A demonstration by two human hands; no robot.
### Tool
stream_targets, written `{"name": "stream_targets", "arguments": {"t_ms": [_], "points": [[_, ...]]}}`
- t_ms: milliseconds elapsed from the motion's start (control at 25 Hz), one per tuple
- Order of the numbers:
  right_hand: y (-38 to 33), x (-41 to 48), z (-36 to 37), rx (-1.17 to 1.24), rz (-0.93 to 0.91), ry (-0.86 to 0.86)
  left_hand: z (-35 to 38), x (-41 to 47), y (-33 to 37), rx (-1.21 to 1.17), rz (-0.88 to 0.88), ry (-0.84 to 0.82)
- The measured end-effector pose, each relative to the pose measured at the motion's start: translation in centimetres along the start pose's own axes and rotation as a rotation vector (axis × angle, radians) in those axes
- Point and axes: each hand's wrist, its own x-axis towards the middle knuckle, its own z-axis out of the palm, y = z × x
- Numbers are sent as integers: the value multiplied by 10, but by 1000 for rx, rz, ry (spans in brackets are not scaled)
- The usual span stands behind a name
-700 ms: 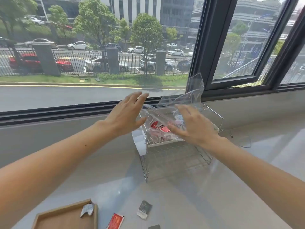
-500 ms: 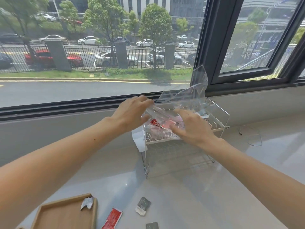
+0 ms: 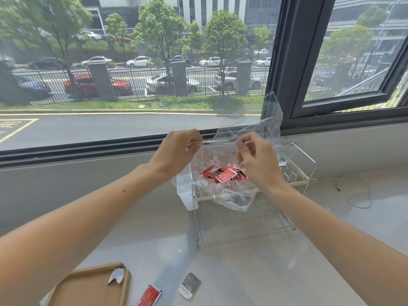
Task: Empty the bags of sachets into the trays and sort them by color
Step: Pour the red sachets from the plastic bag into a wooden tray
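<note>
A clear plastic bag (image 3: 236, 196) holding several red sachets (image 3: 224, 174) rests on the top shelf of a wire rack (image 3: 308, 164). My left hand (image 3: 176, 151) pinches the bag's upper edge on the left. My right hand (image 3: 258, 160) pinches the same edge on the right, and the two hands hold it taut between them. A second clear bag (image 3: 265, 120) sticks up behind them. A wooden tray (image 3: 88, 288) lies at the lower left with a silver sachet (image 3: 117, 276) on its corner. On the counter lie a loose red sachet (image 3: 150, 295) and a dark grey sachet (image 3: 189, 286).
The rack stands on a pale counter under a dark-framed window. A white box (image 3: 184, 191) sits against the rack's left side. A thin cable (image 3: 355, 191) loops on the counter to the right. The rack's lower wire shelf (image 3: 242, 224) holds nothing visible.
Both hands have lifted from the bag's body to its upper edge and closed in pinches on it. The bag now hangs lower, with the red sachets gathered at its bottom.
</note>
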Motion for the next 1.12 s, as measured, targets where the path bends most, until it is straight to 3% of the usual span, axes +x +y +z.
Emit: {"name": "stream_targets", "arguments": {"t_ms": [240,600,760,1120], "points": [[-34,19,8,309,1,211,6,2,24,-119,-97,85],[-86,25,-4,416,-235,225,-14,20,66,-554,-406,357],[-102,2,-12,428,-240,191,-43,11,74,-538,-328,423],[-171,-72,15,527,-242,61,-91,-65,79,-619,-262,372]]}}
